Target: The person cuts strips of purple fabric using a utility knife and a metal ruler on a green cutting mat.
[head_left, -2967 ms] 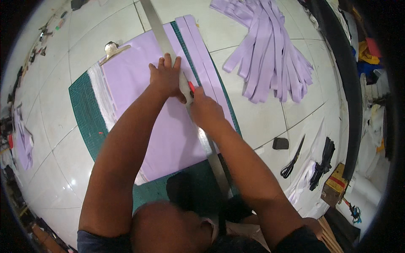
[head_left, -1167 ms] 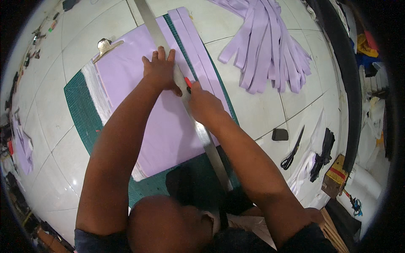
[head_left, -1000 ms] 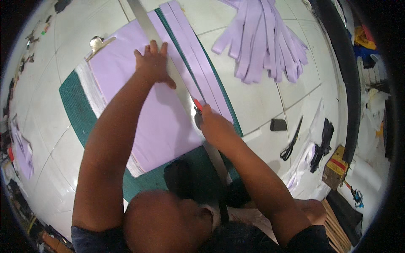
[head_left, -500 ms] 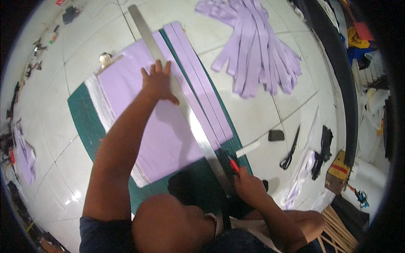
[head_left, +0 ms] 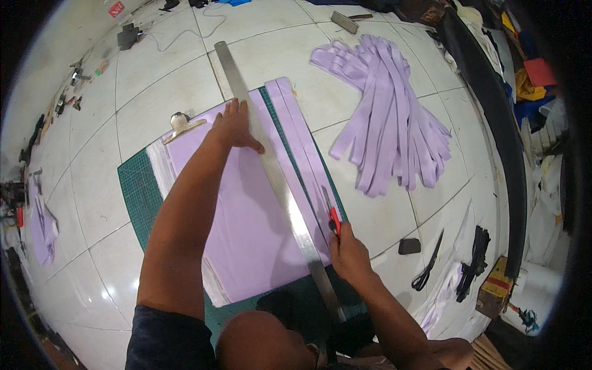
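Observation:
A stack of lilac fabric [head_left: 246,216] lies on a green cutting mat [head_left: 139,185], its far left edge gripped by a metal bulldog clip [head_left: 180,125]. Across the fabric runs a long steel ruler [head_left: 277,182], slanting from far left to near right. My left hand [head_left: 234,129] rests open, fingers stretched out, on the ruler's left edge and the cloth. In my right hand [head_left: 351,254] is a red utility knife [head_left: 334,220], blade pointing away over the cut lilac strips [head_left: 290,126]. A narrow gap of mat separates these strips from the fabric by the ruler.
A bundle of long lilac strips [head_left: 385,123] lies on the tiled floor to the right. Nearer are a dark block [head_left: 409,246], black scissors [head_left: 428,262] and black strips [head_left: 473,265]. A grey block [head_left: 345,23] sits at the back.
My right hand has carried the knife forward from the near end of the ruler to over the cut strips. My left hand stays on the ruler. The whole view has shifted.

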`<state>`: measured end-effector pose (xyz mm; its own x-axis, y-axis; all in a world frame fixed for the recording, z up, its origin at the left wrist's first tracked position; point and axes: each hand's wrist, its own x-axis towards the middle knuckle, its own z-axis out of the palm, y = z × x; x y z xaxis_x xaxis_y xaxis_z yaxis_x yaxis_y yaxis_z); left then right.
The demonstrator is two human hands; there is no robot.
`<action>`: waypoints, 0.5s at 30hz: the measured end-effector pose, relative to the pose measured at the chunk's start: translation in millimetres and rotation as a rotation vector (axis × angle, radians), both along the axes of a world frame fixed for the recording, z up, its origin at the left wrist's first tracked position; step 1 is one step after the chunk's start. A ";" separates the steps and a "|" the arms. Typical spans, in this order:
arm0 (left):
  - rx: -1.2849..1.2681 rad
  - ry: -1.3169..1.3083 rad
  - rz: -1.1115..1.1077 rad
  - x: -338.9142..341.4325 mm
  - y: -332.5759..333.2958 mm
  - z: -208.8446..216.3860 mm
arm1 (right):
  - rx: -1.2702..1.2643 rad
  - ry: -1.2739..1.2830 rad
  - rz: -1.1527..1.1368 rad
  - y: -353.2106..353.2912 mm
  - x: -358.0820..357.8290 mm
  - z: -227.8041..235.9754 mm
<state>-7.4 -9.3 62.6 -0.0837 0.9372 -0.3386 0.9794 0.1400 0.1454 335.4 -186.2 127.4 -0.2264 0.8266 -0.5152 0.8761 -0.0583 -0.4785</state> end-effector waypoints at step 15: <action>-0.116 0.037 0.010 6.9 5.6 -0.4 | 0.150 0.088 0.189 201.9 -202.9 -47.1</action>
